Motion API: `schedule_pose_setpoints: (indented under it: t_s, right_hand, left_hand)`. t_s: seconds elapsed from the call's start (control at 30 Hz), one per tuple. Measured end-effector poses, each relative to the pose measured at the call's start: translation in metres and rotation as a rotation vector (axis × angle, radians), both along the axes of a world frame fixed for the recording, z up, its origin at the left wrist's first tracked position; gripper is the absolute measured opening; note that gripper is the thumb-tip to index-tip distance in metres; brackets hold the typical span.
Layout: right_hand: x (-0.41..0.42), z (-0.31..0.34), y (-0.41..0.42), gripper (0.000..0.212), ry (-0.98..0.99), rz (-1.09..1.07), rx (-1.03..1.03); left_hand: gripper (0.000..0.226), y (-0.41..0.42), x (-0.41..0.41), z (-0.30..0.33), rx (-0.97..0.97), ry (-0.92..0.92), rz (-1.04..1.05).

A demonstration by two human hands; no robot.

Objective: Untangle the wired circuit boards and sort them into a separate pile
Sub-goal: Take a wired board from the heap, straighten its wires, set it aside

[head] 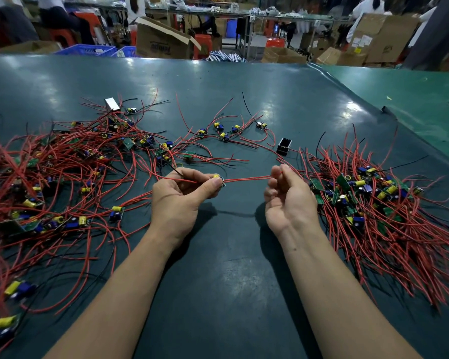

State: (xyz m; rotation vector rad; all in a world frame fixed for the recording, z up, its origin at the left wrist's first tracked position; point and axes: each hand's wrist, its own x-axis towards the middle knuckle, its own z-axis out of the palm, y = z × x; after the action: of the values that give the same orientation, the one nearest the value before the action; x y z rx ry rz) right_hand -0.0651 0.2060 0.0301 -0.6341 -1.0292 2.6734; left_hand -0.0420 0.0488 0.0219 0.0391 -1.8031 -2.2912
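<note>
The left hand is pinching a small circuit board between thumb and forefinger, its yellow capacitor showing just above the thumb tip. The other fingers are curling under, and a red wire and a thin black wire are trailing back across the knuckles toward the left. From the board a pair of red leads is running straight across to the right hand, which is turned palm up, its fingertips curling in and pinching the far end of those leads. Both hands are hovering above the dark green table mat, close to each other, with the leads stretched taut between them.

To the left a large tangled heap of boards and red wires is sprawling over the mat, reaching down to the near edge. To the right a second pile of wired boards is lying with its wires fanning toward the near right. Beyond the hands, a few loose boards are sitting apart from both heaps, their wires overlapping. A small black open-topped housing is standing just beyond the right hand, and a silvery rectangular block is resting at the far edge of the left heap. Past the table, cardboard boxes and blue crates are crowding the floor.
</note>
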Motion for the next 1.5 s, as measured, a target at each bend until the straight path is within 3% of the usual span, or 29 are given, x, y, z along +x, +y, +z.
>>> schedule_pose_setpoints:
  t_s: [0.13, 0.37, 0.63, 0.77, 0.87, 0.97, 1.03, 1.13, 1.2, 1.33, 1.5]
  right_hand:
    - [-0.003, 0.001, 0.002, 0.021, -0.024, 0.065, -0.021]
    - [0.0, 0.002, 0.003, 0.01, 0.045, 0.026, -0.079]
    - [0.003, 0.004, 0.0, 0.022, 0.085, 0.104, -0.099]
    - [0.004, 0.006, 0.002, 0.019, 0.083, 0.158, -0.077]
    - [0.005, 0.009, 0.007, 0.04, 0.115, 0.274, -0.15]
    - [0.004, 0.007, 0.012, 0.058, 0.143, 0.317, -0.194]
    - [0.004, 0.005, 0.01, 0.05, 0.11, 0.36, -0.063]
    - [0.008, 0.001, 0.0, 0.03, 0.095, 0.532, 0.382]
    - [0.013, -0.002, -0.005, 0.028, 0.149, 0.659, 0.556]
    - [0.017, 0.001, -0.003, 0.031, 0.264, 0.797, 0.586]
    - [0.014, -0.001, -0.01, 0.013, 0.195, 0.618, 0.581]
  left_hand:
    - [0.017, 0.0, 0.001, 0.0, -0.004, -0.002, -0.041]
    - [0.016, -0.001, 0.001, -0.002, 0.001, 0.016, 0.006]
    - [0.02, -0.001, 0.001, 0.0, 0.089, 0.007, -0.028]
    - [0.022, -0.002, -0.001, 0.003, 0.289, -0.068, -0.058]
    - [0.012, -0.007, -0.004, 0.003, 0.429, -0.12, -0.076]
    - [0.018, -0.009, -0.003, 0.006, 0.413, -0.135, -0.155]
    - [0.025, -0.007, 0.0, 0.007, 0.318, -0.151, -0.234]
    - [0.031, -0.003, 0.003, 0.008, 0.188, -0.202, -0.383]
    - [0.035, -0.002, 0.006, 0.008, 0.133, -0.226, -0.468]
    - [0.031, -0.004, 0.007, 0.009, 0.064, -0.226, -0.572]
    - [0.023, 0.003, 0.006, 0.005, 0.023, -0.196, -0.49]
